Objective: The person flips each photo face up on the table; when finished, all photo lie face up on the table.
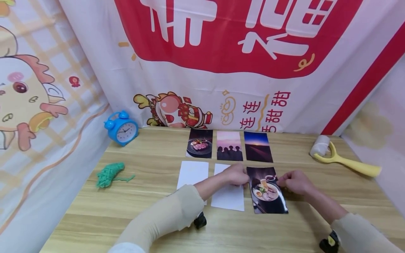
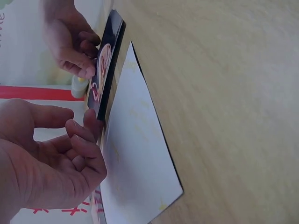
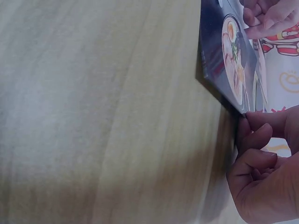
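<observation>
A glossy photo card of a ramen bowl (image 1: 268, 191) is tilted slightly off the table at the right end of the front row. My right hand (image 1: 295, 182) pinches its right edge between thumb and index finger, as the right wrist view shows. At the card's left edge is my left hand (image 1: 236, 174), its fingers loosely bent and a fingertip touching that edge; thumb and fingers stand apart in the left wrist view. Under the left hand and forearm lies a white blank card (image 1: 229, 198). Another white card (image 1: 193, 174) is to its left, partly covered by the forearm.
Behind are three photo cards: a plated meal (image 1: 199, 144), silhouetted people (image 1: 229, 147) and a sunset road (image 1: 257, 147). A blue alarm clock (image 1: 121, 129) and green yarn (image 1: 109, 174) stand left. A yellow-handled roller (image 1: 348, 161) lies right. Printed cloth (image 1: 177, 80) hangs behind the table.
</observation>
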`<state>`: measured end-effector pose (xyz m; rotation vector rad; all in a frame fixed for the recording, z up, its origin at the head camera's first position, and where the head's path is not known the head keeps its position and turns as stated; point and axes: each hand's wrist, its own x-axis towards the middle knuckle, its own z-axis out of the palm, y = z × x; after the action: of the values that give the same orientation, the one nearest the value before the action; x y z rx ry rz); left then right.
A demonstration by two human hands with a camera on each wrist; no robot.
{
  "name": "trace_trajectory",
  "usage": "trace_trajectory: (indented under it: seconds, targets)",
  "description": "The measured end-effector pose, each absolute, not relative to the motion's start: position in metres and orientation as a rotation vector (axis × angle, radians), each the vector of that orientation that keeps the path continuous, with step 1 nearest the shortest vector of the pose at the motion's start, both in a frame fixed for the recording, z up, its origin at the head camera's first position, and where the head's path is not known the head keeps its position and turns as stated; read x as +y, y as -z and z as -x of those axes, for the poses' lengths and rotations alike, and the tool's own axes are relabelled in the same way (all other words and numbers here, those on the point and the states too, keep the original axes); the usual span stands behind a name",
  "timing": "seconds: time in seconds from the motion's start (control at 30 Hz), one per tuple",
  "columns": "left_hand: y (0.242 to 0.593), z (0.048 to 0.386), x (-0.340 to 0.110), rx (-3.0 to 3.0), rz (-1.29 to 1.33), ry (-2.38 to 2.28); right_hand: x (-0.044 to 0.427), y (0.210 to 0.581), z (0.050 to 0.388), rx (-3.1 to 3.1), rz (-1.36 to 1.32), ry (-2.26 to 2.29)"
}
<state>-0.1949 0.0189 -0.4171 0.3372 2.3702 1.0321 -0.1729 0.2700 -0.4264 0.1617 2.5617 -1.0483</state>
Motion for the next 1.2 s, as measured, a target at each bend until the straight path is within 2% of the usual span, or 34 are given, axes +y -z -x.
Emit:
trace_trajectory:
  seconds: [0.73,0.93,1.2]
  targets:
    - [0.404,0.189,0.004,2.370,-0.323,-1.067,0.260,0.410,0.182,2.839,0.015,0.626]
    - [0.391,0.190,-0.005,2.392,-0.332,-1.090,0.215,0.395,0.173,2.855,0.114,0.859]
    - [0.387,0.185,-0.032,2.697,-0.594,-0.560,0.154,0.376,0.158,2.328,-0.084,1.457]
